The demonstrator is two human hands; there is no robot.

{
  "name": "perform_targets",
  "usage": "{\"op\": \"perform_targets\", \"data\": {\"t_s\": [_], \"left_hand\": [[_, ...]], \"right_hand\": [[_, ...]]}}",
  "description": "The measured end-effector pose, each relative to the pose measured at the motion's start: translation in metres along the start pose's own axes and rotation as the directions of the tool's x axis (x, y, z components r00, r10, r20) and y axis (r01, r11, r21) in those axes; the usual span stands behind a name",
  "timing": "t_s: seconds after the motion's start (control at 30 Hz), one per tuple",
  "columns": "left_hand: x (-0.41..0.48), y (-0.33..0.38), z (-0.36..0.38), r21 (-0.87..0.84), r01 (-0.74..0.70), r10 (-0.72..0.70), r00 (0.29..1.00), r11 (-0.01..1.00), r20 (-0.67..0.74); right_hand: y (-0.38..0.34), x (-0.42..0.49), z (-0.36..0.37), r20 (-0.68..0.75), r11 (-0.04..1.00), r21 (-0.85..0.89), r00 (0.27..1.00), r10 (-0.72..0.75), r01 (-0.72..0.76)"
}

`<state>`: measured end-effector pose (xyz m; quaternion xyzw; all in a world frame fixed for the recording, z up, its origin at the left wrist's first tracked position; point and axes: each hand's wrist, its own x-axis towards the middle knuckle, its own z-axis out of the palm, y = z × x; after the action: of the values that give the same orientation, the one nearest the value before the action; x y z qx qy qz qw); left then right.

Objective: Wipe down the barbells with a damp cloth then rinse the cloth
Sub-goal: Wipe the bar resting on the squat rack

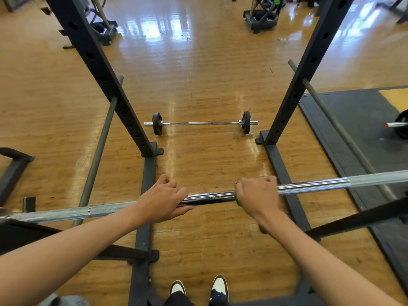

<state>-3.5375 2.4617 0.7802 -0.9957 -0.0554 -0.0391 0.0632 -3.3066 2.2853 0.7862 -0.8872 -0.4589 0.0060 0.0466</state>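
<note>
A long chrome barbell (212, 196) lies across the squat rack at waist height, running from lower left to upper right. My left hand (162, 199) grips its shaft just left of centre, thumb underneath. My right hand (257, 196) is wrapped round the shaft to the right, with a green cloth (238, 202) squeezed under the palm; only a small green edge shows. A second, shorter barbell (201, 123) with small black plates lies on the wooden floor beyond the rack.
Two black rack uprights (106, 80) (302, 80) stand on either side, with base rails on the floor. Grey safety bars slope down on both sides. A dark rubber mat (362, 129) with another loaded bar end lies at right. My shoes show at the bottom.
</note>
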Motion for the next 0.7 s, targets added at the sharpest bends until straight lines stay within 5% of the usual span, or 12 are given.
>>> {"op": "perform_targets", "data": {"t_s": [0.13, 0.33, 0.7], "left_hand": [[-0.001, 0.0, -0.001, -0.002, 0.02, -0.02, 0.999, 1.0, 0.049], [-0.003, -0.001, -0.006, -0.004, 0.06, -0.059, 0.995, 0.998, 0.079], [-0.055, -0.04, -0.006, 0.032, 0.029, -0.031, 0.997, 0.999, 0.07]], "right_hand": [[-0.039, -0.016, 0.007, -0.115, 0.991, 0.05, 0.987, -0.114, 0.12], [0.007, -0.009, 0.011, -0.186, 0.968, -0.015, 0.951, -0.248, 0.249], [-0.002, -0.011, 0.015, -0.269, 0.992, -0.024, 0.955, -0.125, 0.123]]}}
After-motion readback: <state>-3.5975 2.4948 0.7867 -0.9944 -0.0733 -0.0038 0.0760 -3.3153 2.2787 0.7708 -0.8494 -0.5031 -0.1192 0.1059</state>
